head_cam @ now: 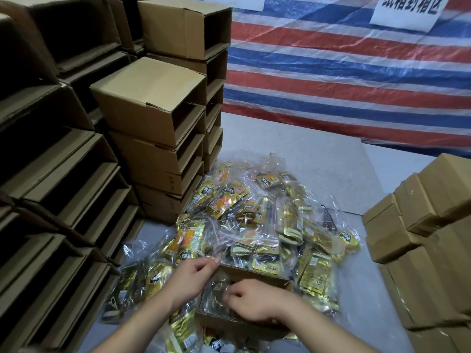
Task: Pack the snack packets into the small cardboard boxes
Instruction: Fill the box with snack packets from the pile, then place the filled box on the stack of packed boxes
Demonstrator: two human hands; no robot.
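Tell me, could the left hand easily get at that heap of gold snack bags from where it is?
Probably yes. The left hand hovers at the far left corner of the open small box, and the pile of bagged snack packets lies right beyond it, with nothing in between.

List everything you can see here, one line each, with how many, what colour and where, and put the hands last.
open box: one, brown cardboard, in front of the person, amid the packets
clear bag: one, transparent, partly inside the open box
snack packets: a large pile, gold and black in clear bags, on the middle of the table
empty boxes: many, brown, stacked on their sides at left
closed boxes: several, brown, stacked at right
table: one, grey, under everything
striped tarp: one, red, white and blue, behind the table
white sign: one, on the tarp, top right
left hand: pinches the bag's edge
right hand: grips the bag in the box
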